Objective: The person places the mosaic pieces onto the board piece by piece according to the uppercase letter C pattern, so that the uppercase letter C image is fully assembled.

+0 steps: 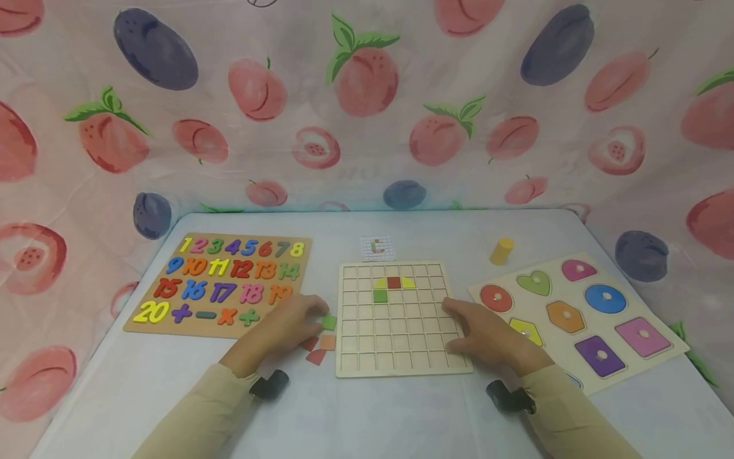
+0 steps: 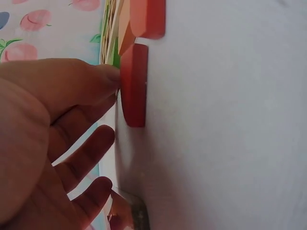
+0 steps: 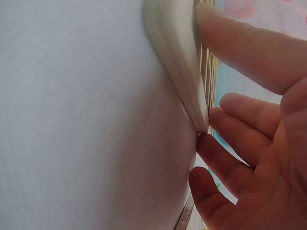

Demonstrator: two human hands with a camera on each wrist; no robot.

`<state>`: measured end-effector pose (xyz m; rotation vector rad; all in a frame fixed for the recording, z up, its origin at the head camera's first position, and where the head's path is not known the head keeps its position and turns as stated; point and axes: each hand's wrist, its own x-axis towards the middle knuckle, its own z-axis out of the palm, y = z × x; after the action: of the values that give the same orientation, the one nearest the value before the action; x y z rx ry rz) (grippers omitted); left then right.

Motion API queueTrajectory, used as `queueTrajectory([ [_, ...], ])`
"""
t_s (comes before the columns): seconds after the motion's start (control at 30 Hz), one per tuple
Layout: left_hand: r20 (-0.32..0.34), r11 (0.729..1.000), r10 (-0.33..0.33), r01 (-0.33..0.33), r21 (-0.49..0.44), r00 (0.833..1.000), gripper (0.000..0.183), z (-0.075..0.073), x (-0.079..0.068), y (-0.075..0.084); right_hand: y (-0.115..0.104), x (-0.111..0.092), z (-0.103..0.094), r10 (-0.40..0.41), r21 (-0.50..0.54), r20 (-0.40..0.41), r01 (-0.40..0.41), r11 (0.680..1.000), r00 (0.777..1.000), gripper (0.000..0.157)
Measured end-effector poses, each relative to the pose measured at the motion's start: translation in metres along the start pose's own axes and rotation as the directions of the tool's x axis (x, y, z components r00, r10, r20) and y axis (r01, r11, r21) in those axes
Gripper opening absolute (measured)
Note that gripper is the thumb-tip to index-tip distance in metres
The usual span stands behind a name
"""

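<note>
A wooden grid board lies on the table. On its upper part sit a dark red square, two yellow quarter-round pieces and a green square. My left hand hovers by the board's left side, thumb and fingers apart. Its fingertips are near a loose green piece; whether they touch it is hidden. Close to the thumb lie an orange square and red curved-edge pieces. My right hand rests at the board's right edge, fingers loosely extended and thumb at the rim.
At left lies a number puzzle board. A knobbed shape puzzle lies at right, beyond my right hand. A small pattern card lies behind the grid board, and a yellow cylinder stands at the back right.
</note>
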<state>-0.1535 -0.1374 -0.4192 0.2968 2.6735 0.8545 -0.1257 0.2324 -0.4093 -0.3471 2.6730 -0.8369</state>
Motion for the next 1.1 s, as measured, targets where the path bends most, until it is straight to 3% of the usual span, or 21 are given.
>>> queueTrajectory([
  [0.27, -0.045, 1.000, 0.008, -0.010, -0.026, 0.999, 0.029, -0.001, -0.003, 0.005, 0.001, 0.002, 0.001, 0.003, -0.007, 0.002, -0.003, 1.000, 1.000, 0.078],
  [0.6, -0.060, 0.997, -0.035, 0.031, -0.067, 0.998, 0.026, -0.004, -0.002, 0.016, 0.001, 0.002, 0.002, 0.011, 0.009, 0.005, -0.011, 1.000, 1.000, 0.078],
  [0.8, -0.070, 0.999, 0.002, -0.005, -0.042, 0.998, 0.025, 0.001, 0.006, 0.025, 0.001, 0.002, 0.002, 0.015, 0.011, 0.002, -0.015, 1.000, 1.000, 0.077],
  [0.97, -0.052, 0.999, -0.005, 0.003, -0.038, 0.999, 0.026, 0.006, 0.013, 0.033, 0.000, 0.001, 0.001, 0.002, 0.001, 0.001, -0.002, 1.000, 1.000, 0.078],
  [1.1, -0.050, 0.998, 0.040, -0.042, -0.043, 0.998, 0.026, 0.010, 0.018, 0.038, 0.001, 0.001, 0.001, -0.013, -0.009, -0.001, 0.013, 1.000, 1.000, 0.078],
])
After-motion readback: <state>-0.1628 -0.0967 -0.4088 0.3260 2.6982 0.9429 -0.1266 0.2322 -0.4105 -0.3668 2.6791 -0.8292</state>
